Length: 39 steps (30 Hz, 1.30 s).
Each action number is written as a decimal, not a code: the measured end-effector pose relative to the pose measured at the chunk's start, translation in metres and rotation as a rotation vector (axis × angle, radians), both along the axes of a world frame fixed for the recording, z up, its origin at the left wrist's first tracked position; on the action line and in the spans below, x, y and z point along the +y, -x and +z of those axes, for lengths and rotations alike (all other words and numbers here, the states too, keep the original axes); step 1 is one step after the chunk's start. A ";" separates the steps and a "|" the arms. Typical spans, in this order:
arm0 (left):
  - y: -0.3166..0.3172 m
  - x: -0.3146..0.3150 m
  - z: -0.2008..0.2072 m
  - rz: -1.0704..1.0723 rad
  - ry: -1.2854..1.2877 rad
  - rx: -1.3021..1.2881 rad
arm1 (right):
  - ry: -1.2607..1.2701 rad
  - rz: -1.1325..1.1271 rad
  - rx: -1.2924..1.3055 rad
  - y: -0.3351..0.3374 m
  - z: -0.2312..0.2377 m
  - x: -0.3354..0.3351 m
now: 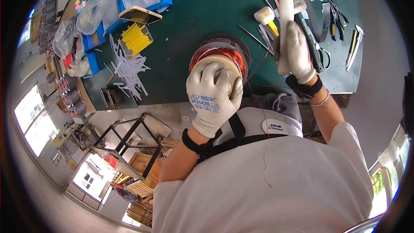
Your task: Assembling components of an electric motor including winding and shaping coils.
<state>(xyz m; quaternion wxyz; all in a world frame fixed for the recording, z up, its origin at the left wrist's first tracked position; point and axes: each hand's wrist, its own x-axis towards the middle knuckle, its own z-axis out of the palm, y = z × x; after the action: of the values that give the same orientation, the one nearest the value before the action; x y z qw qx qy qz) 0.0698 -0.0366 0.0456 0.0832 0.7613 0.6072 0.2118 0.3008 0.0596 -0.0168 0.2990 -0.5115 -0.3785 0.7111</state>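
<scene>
My left hand (213, 99), in a white knitted glove, curls its fingers over the pale round end of a wire spool (238, 57). Reddish copper wire is wound around this spool, and a dark round rim shows behind it. From the spool a thin loose strand of copper wire (268, 140) hangs down across my shirt. To the right, my right hand (298, 51), gloved too, is closed against the lower part of a long whitish rod (284, 11). The rod stands between its fingers and what looks like its thumb; part of the grip is hidden.
The green table (194, 13) carries a white-headed mallet (265, 16), pliers (334, 21), scissors (325, 58) and a caliper (355, 45) on the right. At left lie yellow strips (137, 39), white paper strips (128, 67), a phone (140, 14) and bagged blue bins (161, 1). A metal frame (129, 146) stands beside the table.
</scene>
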 end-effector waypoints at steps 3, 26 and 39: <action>0.010 -0.002 -0.002 -0.035 -0.002 0.043 | -0.206 0.544 -0.462 0.019 0.019 -0.012; 0.024 -0.004 0.014 -0.174 0.092 0.083 | 0.115 0.360 -0.281 0.017 0.009 -0.007; 0.020 -0.002 -0.006 -0.188 -0.093 -0.107 | 0.077 0.053 -0.043 0.000 -0.032 -0.022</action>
<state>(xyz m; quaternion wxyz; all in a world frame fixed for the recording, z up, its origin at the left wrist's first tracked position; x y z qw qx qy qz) 0.0500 -0.0381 0.0398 0.0997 0.8055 0.5174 0.2711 0.3006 0.0380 -0.0489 0.2518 -0.5277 -0.3706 0.7216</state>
